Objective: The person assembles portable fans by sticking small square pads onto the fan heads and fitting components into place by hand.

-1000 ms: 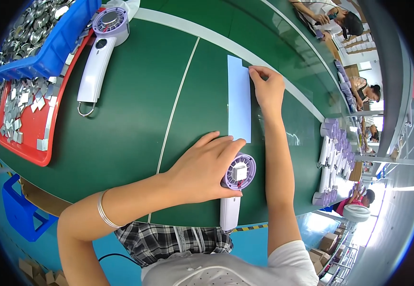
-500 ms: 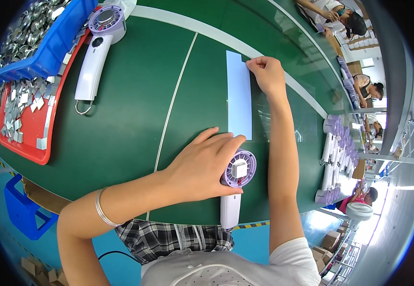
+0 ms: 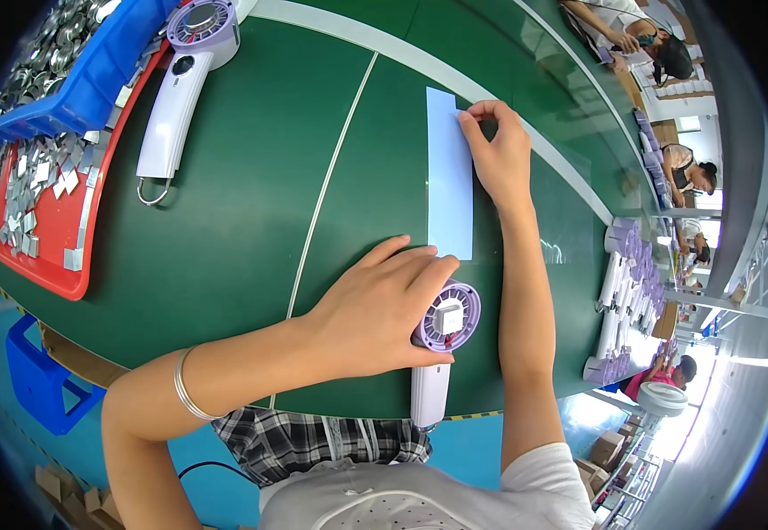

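My left hand [image 3: 375, 309] is closed around the round purple head of a handheld fan [image 3: 430, 393] with a white handle pointing toward me. A small pale square block [image 3: 448, 318] sits at the middle of that fan head. Just beyond lies a long pale-blue sheet [image 3: 450, 190] on the green table, its near end by my left fingertips. At the sheet's far right edge, my right hand [image 3: 503, 150] pinches with thumb and forefinger. Whether a small piece is between those fingertips is too small to see.
Another white and purple fan [image 3: 172, 115] lies at the left. Beside it are a red tray [image 3: 66, 278] of small metal squares and a blue bin [image 3: 92, 97] of round metal parts. Several fans [image 3: 618, 283] are stacked at the right. Other people work beyond.
The right hand's thumb and forefinger are more arched, with a wider gap showing behind their tips. The left hand keeps its hold on the fan. The whole view has shifted slightly.
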{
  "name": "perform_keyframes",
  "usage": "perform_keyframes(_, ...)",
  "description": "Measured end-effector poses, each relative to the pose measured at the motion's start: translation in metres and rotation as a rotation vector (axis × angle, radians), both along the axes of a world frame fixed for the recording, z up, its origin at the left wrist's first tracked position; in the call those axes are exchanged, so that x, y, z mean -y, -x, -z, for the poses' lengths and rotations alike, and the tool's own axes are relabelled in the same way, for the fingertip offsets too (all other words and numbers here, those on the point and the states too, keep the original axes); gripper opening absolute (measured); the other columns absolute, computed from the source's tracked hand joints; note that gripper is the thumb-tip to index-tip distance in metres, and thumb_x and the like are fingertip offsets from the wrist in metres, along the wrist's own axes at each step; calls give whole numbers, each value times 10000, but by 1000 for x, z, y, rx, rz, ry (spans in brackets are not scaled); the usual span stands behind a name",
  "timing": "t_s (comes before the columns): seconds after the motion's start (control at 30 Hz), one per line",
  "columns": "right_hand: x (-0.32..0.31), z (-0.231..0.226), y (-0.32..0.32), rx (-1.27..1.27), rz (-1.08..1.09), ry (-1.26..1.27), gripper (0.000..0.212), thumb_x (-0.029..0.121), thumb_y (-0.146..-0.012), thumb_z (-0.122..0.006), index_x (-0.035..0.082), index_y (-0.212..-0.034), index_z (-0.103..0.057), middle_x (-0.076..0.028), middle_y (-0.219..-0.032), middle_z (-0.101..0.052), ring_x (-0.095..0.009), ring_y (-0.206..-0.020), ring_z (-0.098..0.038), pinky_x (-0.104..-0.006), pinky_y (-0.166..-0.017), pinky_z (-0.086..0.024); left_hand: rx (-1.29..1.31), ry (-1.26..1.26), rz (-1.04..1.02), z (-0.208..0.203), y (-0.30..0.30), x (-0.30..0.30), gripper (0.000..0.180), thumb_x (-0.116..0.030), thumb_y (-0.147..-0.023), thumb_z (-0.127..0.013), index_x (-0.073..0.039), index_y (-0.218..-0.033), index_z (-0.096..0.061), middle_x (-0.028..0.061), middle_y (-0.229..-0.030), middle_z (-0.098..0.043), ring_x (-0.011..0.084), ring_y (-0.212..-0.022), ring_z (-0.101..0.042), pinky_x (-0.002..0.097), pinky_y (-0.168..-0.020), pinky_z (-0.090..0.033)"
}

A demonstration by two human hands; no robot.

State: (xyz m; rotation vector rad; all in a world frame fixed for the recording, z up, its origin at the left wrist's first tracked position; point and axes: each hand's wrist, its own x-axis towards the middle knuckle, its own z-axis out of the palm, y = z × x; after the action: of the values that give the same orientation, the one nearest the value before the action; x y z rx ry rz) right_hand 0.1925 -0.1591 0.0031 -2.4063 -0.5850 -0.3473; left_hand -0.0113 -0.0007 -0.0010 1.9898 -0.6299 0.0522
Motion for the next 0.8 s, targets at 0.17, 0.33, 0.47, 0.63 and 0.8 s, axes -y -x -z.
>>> perform_keyframes(0.17, 9, 3, -5, -62, -16, -157, 213, 93, -850, -738, -5, -993, -614, -121, -943, -686, -211, -898, -657, -329, -821, -519, 20, 9, 3, 0, -1, 1, 851, -419, -700, -880, 2, -1303, -452, 212, -1264, -597, 350, -1266, -546, 504, -1167, -316)
perform_keyframes(0.33, 14, -42, 24, -415, -173, -580, 242, 32, -883, -729, 34, -1055, -558, -65, -993, -686, -160, -1022, -643, -305, -916, -489, 7, 23, -13, 3, 0, -4, 804, -412, -699, -882, 5, -1251, -472, 205, -1230, -608, 360, -1269, -544, 504, -1161, -322)
perform_keyframes(0.47, 39, -76, 67, -536, -221, -705, 251, -2, -862, -730, 51, -1033, -553, -54, -954, -679, -228, -1130, -635, -322, -969, -448, 24, 24, -2, 2, -1, -1, 800, -403, -696, -885, 10, -1245, -475, 195, -1209, -612, 373, -1283, -529, 511, -1163, -312)
perform_keyframes(0.63, 52, -87, 135, -784, -266, -611, 327, -101, -749, -731, 42, -983, -554, -53, -906, -649, -261, -1155, -604, -371, -935, -474, -56, 41, 47, -1, -4, -5, 785, -326, -678, -890, -22, -1266, -467, 179, -1258, -571, 359, -1314, -505, 527, -1188, -278)
perform_keyframes(0.8, 38, -88, 175, -797, -213, -553, 272, -121, -710, -746, 36, -875, -598, -59, -852, -649, -245, -1164, -589, -383, -954, -452, -97, 50, 55, -2, -6, -6, 778, -308, -680, -883, -35, -1278, -467, 161, -1256, -576, 356, -1328, -499, 525, -1197, -272)
